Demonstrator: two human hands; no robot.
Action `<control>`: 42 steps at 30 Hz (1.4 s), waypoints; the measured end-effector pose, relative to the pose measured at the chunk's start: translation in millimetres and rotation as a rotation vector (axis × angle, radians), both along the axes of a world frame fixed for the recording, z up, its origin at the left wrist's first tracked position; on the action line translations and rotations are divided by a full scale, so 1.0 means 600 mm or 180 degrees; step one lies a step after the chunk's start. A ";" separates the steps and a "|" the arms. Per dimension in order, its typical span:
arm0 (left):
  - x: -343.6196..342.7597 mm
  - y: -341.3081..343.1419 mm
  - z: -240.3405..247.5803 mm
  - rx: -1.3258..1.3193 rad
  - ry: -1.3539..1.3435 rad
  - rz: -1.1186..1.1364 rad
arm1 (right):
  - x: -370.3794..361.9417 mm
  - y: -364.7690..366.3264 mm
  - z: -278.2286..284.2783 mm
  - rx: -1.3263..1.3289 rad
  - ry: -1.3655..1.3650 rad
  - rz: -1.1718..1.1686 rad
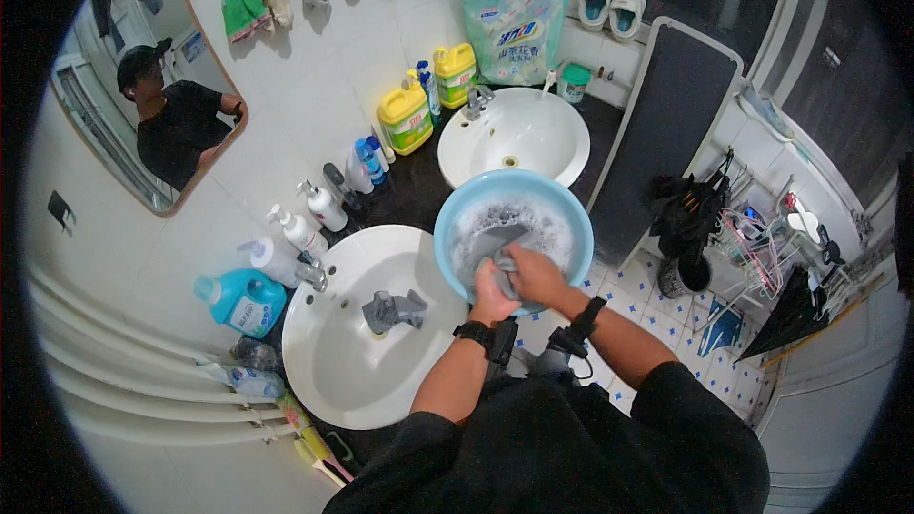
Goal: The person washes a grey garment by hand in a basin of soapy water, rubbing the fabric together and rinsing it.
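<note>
Wrist straps (583,326): black, one per arm, each with a dark unit on it. Soaking them is my main worry, so I'd stay shallow.
Left hand (492,295): nearer one, over the near side of the wash. Grip is closed up, fingers curled on fabric; fingertips hidden from me.
Right hand (535,276): just beyond and beside the left, almost touching. Grip also bunched tight, thumb side up, same fabric pinched in it.
Grey cloth (500,240): between both hands, part crumpled at the knuckles, part spread on the foam. I read the step as hand-rubbing. I'd anchor with the left, scrub short strokes with the right, then shift to a fresh patch.
Suds (519,209): white froth across the water. Enough lather, I judge; slow strokes should limit splash.
Blue basin (585,228): round, holds the cloth and froth. Can't tell what carries its underside, so I'd press straight down, not sideways.
Near sink (324,381): white oval, left of the basin. I'd rate it the handy spot for drips.
Second grey piece (392,312): crumpled in that sink, apart from both hands. I'd leave it clear of the strokes.
Counter (373,440): dark, around the sinks; bottles along the wall. I'd mind elbow swing.
Far sink (514,138): white, past the basin, whose rim overlaps it in my view; contact unclear.
Yellow jug (407,117): by the wall left of that sink, out of the working area.
</note>
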State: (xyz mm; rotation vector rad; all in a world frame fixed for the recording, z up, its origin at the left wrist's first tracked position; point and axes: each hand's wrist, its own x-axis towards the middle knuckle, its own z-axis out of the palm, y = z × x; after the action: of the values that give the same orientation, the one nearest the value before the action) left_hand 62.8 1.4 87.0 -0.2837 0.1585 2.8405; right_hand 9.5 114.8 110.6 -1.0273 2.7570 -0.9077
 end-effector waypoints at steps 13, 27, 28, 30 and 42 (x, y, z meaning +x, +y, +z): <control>-0.016 0.002 -0.016 0.0341 0.0170 -0.0127 | -0.015 0.008 0.029 0.0103 -0.0008 -0.0698; -0.013 0.004 -0.012 -0.0270 -0.0311 0.0260 | -0.030 0.039 -0.042 -0.1429 -0.0448 -0.1360; -0.015 0.003 -0.020 -0.0923 -0.0003 0.0457 | -0.030 0.038 -0.041 -0.1654 -0.0438 -0.1317; -0.020 0.006 -0.021 -0.1571 0.0313 0.0633 | -0.025 0.036 -0.043 -0.1808 -0.0265 -0.1295; -0.026 0.009 -0.008 -0.0929 -0.0182 0.0463 | -0.016 0.039 -0.032 -0.1685 -0.0258 -0.1377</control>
State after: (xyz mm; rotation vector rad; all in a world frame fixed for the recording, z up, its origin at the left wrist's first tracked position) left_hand 47.3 6.5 82.0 -0.4533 0.5643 2.9441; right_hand 0.1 138.5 91.2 -0.4004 2.7752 -1.7589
